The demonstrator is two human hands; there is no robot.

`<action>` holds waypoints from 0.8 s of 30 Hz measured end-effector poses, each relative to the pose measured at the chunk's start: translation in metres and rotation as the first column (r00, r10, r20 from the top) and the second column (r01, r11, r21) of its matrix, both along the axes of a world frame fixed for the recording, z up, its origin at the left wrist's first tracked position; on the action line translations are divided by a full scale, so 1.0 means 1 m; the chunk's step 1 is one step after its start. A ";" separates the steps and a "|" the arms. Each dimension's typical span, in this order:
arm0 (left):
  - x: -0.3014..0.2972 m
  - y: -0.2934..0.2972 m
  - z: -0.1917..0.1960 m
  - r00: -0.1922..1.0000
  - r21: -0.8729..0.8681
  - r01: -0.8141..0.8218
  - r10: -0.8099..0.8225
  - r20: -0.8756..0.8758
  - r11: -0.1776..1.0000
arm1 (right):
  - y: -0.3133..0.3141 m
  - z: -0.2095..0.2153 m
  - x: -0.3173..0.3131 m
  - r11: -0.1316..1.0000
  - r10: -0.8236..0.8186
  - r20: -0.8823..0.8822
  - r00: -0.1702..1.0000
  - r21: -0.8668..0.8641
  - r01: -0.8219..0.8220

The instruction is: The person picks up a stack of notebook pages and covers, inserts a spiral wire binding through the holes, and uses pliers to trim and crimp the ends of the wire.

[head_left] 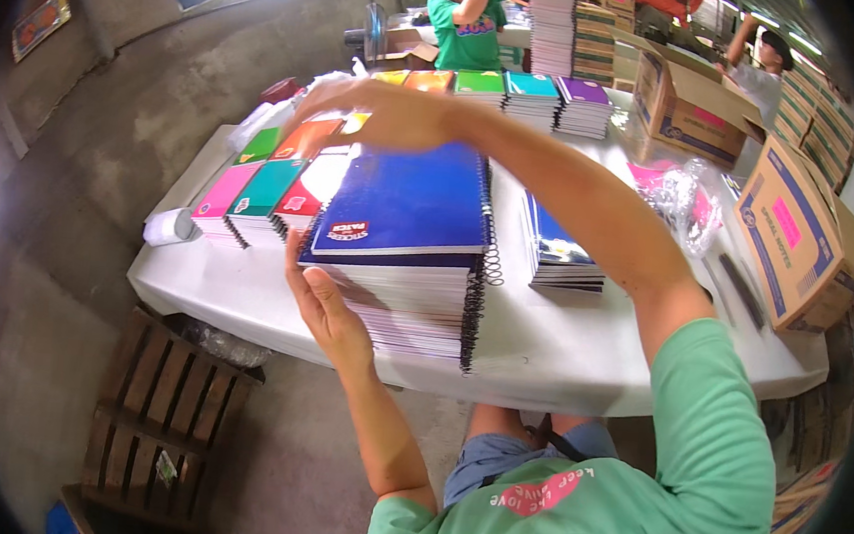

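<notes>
A tall stack of large spiral notebooks with blue covers (pixel 412 206) stands at the table's front, its black coils on the right side. The top notebook lies slightly askew. My left hand (pixel 333 312) rests against the stack's near left corner, fingers stretched out and holding nothing. My right arm crosses above the stack, and my right hand (pixel 384 115) hovers at its far left, smeared by motion. Close to that hand are small notebooks in stacks: orange (pixel 309 139), green (pixel 259 146), teal (pixel 269 186), pink (pixel 222 191) and red (pixel 302 195).
A low stack of dark blue notebooks (pixel 560 262) lies to the right. Beyond are purple notebooks (pixel 583 93), crumpled clear plastic (pixel 690 209) and cardboard boxes (pixel 793 236). A white roll (pixel 171 227) sits at the table's left edge, a wooden pallet (pixel 159 417) below. Another person (pixel 466 31) stands behind.
</notes>
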State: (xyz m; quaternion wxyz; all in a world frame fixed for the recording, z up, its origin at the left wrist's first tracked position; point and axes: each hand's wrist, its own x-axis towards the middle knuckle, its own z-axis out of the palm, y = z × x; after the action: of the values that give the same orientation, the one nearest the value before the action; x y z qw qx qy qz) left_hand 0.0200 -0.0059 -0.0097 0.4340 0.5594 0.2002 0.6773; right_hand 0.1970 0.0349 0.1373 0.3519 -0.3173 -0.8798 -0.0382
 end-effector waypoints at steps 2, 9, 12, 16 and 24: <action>-0.006 0.004 0.000 0.999 0.061 -0.039 0.039 0.003 0.997 | -0.024 0.001 0.044 0.941 -0.324 -0.343 0.882 -0.208 0.265; 0.005 0.016 -0.006 0.999 0.158 -0.047 0.044 0.024 0.986 | -0.021 -0.113 0.090 0.898 -0.436 -0.682 0.587 -0.371 0.236; 0.009 0.009 -0.004 0.991 0.064 -0.136 0.136 -0.003 0.989 | -0.032 -0.107 0.069 0.861 -0.508 -0.692 0.513 -0.389 0.328; 0.012 0.007 0.000 0.980 0.069 -0.198 0.199 -0.008 0.978 | -0.037 -0.116 0.066 0.881 -0.465 -0.707 0.533 -0.307 0.360; -0.007 -0.077 0.020 0.819 0.348 -0.527 0.354 0.452 0.776 | -0.156 -0.212 0.200 0.281 -0.882 -0.469 0.043 -0.450 0.848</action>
State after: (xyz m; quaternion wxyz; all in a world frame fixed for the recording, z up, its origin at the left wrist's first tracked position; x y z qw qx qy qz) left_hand 0.0126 -0.0826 0.0106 0.1448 0.4472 0.0790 0.8791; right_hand 0.3966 -0.1209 -0.0745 0.5274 -0.7781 -0.3240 -0.1069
